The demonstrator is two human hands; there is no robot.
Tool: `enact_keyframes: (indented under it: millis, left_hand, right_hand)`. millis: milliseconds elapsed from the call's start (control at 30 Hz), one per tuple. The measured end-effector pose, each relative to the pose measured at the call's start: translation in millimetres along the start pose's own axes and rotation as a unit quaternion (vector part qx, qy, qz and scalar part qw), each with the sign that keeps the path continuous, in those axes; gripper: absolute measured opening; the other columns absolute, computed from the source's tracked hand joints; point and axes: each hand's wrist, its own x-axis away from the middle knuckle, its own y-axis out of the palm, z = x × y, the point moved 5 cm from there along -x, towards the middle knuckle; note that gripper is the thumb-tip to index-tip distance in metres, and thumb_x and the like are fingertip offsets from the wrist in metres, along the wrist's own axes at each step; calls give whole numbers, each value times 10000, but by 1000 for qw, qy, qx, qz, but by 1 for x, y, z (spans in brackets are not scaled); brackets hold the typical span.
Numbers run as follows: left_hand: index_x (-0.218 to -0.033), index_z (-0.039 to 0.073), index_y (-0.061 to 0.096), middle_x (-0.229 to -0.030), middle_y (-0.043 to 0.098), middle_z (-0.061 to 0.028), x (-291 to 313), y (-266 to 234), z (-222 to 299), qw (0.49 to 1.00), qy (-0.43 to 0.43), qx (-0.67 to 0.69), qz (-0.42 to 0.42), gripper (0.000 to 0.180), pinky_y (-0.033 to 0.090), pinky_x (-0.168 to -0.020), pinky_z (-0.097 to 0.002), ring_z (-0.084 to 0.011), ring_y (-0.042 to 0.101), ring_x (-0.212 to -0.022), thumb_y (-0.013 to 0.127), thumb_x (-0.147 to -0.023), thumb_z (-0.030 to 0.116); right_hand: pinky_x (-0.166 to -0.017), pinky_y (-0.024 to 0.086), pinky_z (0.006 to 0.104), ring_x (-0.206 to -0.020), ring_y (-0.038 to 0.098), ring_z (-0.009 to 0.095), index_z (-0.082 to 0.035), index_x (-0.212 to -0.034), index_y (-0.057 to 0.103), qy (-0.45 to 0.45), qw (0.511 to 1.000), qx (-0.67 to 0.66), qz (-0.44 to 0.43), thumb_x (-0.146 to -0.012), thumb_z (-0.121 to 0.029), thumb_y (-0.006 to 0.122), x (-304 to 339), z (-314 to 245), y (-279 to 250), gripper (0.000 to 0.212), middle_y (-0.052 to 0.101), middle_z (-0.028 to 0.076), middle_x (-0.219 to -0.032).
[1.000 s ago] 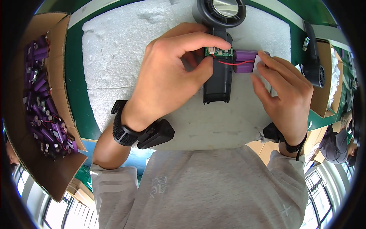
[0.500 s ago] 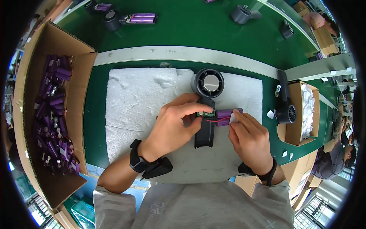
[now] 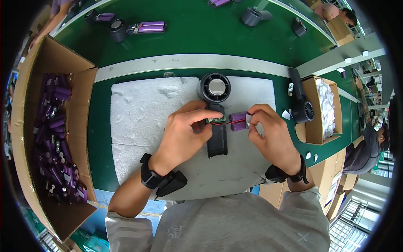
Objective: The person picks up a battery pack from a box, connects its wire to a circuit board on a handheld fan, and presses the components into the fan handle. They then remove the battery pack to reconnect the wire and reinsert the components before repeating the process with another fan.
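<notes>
A black handheld fan [image 3: 216, 87] lies face up on a white foam sheet [image 3: 142, 109], its open handle [image 3: 217, 143] toward me. My left hand [image 3: 178, 132] is closed at the top of the handle, thumb and forefinger on either side of a small green circuit board [image 3: 217, 119]. Red and dark wires run from the board to a purple two-cell battery pack [image 3: 237, 121] just right of the handle. My right hand [image 3: 275, 132] pinches a small white paper piece [image 3: 248, 120] against the pack's right end.
On the left stands a cardboard box [image 3: 79, 130] of purple battery packs. At the right, a smaller box [image 3: 311, 90] holds white paper pieces, beside another black fan [image 3: 299, 96]. More fan parts, including a fan with purple cells [image 3: 149, 27], lie beyond the pale rail [image 3: 184, 61].
The view has shifted slightly. My right fingers have bent more and sit at the pack's right end with the white paper. My left hand keeps its place on the board.
</notes>
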Motion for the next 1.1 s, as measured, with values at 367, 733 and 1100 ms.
enact_keyframes:
  millis: [367, 733, 1100]
  left_hand:
    - [-1023, 76, 714, -1072, 630, -98, 3, 2, 6, 1000, 15, 21, 6, 335, 520, -684, -249, -154, 642, -788, 637, -740, -86]
    - [-957, 45, 705, -863, 625, -102, 0, -3, 3, 998, 25, 48, 19, 308, 508, -642, -322, -221, 609, -673, 598, -711, -106]
    - [-981, 58, 717, -909, 629, -92, 1, 10, -6, 996, 92, 15, 10, 324, 514, -643, -299, -191, 626, -694, 617, -711, -90]
  right_hand:
    - [-572, 472, 253, -620, 619, 113, 5, -1020, 670, 204, 863, 418, 196, -925, -120, 541, 41, 126, -182, 203, 622, 80, -644]
    - [-590, 544, 285, -743, 647, 169, -83, -1309, 523, 149, 985, 38, 80, -896, -256, 611, -163, 54, -134, 457, 638, 110, -1023]
    - [-520, 489, 352, -694, 623, 205, -83, -1223, 542, 200, 966, 160, -40, -790, -249, 730, -246, 230, -62, 500, 655, 92, -944]
